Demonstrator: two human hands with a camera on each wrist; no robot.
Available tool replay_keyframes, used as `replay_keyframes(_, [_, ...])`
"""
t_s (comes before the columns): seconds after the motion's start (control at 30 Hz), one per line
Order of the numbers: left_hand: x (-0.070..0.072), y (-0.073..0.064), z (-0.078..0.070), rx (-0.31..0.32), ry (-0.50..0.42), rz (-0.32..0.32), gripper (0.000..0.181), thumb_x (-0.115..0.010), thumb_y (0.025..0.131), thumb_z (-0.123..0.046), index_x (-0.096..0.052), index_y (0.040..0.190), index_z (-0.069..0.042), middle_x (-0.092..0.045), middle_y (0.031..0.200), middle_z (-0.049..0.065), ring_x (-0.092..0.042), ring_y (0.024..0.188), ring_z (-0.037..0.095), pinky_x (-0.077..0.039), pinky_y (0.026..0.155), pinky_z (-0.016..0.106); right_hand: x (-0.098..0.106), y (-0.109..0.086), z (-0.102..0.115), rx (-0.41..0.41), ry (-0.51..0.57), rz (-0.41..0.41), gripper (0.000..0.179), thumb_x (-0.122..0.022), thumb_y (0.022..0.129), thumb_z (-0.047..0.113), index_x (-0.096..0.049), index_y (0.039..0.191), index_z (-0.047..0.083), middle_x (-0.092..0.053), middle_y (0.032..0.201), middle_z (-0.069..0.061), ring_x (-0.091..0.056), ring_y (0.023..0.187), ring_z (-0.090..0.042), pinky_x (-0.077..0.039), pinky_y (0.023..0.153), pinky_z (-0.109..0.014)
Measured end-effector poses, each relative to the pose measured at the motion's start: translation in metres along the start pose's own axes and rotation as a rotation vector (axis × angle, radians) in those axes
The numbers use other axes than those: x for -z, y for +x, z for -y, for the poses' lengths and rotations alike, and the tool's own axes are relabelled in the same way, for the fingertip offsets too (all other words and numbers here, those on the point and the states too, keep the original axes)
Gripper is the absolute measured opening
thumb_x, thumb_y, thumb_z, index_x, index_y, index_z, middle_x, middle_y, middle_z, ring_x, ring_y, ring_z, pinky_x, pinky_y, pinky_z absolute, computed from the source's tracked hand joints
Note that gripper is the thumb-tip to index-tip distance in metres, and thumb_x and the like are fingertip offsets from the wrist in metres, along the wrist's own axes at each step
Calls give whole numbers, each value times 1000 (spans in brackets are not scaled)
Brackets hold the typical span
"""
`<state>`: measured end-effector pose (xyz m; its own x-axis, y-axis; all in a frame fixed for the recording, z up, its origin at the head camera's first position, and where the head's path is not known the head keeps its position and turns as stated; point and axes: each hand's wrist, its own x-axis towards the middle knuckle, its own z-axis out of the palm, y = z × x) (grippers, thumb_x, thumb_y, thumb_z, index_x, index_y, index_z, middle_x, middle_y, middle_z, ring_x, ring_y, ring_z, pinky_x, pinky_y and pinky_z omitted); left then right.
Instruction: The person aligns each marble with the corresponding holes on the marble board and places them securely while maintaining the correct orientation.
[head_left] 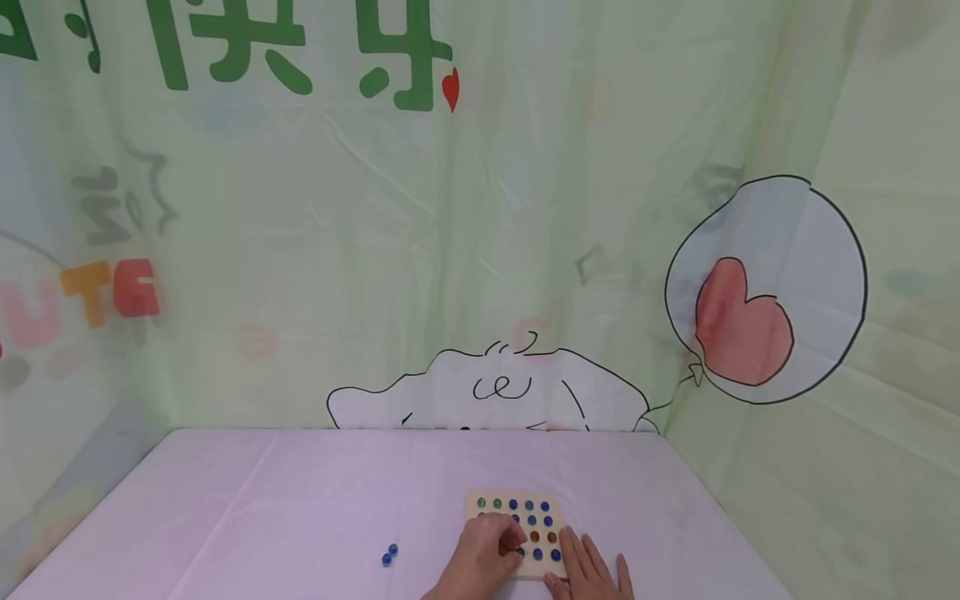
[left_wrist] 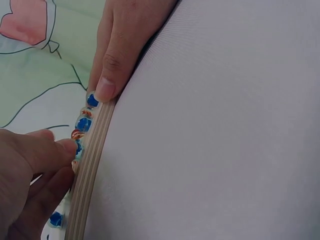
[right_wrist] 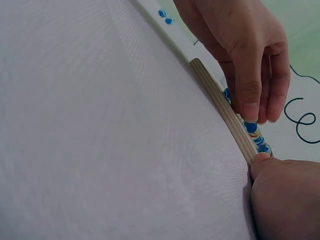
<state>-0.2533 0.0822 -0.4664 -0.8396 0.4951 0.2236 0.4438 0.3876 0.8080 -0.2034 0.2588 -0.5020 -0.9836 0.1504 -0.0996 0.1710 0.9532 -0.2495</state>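
Observation:
A pale wooden board (head_left: 532, 573) with rows of round hollows lies on the table, glass marbles sitting in them. My left hand (head_left: 483, 550) is bent over its front part, thumb and fingertips pinching a blue marble (right_wrist: 251, 128) at the board's surface. Part of the board's left side is hidden under that hand. My right hand (head_left: 591, 571) lies along the right edge with straight fingers. Its thumb (left_wrist: 106, 90) presses at the near right corner. Green marbles (head_left: 482, 502) fill the far left hollows, and orange-brown marbles (head_left: 535, 537) are in a middle row.
Two loose blue marbles (head_left: 390, 554) lie together on the pale cloth of the table (head_left: 262, 508), left of the board. A pale green printed curtain (head_left: 525, 208) hangs behind the table and along its sides.

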Motion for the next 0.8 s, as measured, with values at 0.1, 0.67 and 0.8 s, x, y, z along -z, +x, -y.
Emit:
replay_keyframes(0.1, [1,-1,1,10,-3,2,17,-66,76,-3,-64,88,-16,-60,77,-7,-49,65,-2,-43,59,15,0,0,0,1,-1,1,119,-5,53,89,-26,141,10,-29,145,-11,-19,134,-34,12,101,-61])
replay_keyframes(0.67, [14,-11,4,61,-161,-26,25,-67,78,-20,-60,103,-19,-62,89,-7,-54,77,2,-47,66,17,1,0,1,-5,0,8,117,-7,56,89,-25,141,10,-28,145,-11,-18,134,-34,13,101,-61])
replay_keyframes(0.8, [18,-13,4,34,-182,-42,24,-67,79,-21,-60,101,-18,-62,90,-4,-55,77,2,-47,65,16,1,1,1,-11,8,15,117,-9,55,89,-25,141,10,-29,145,-11,-18,134,-35,13,100,-62])
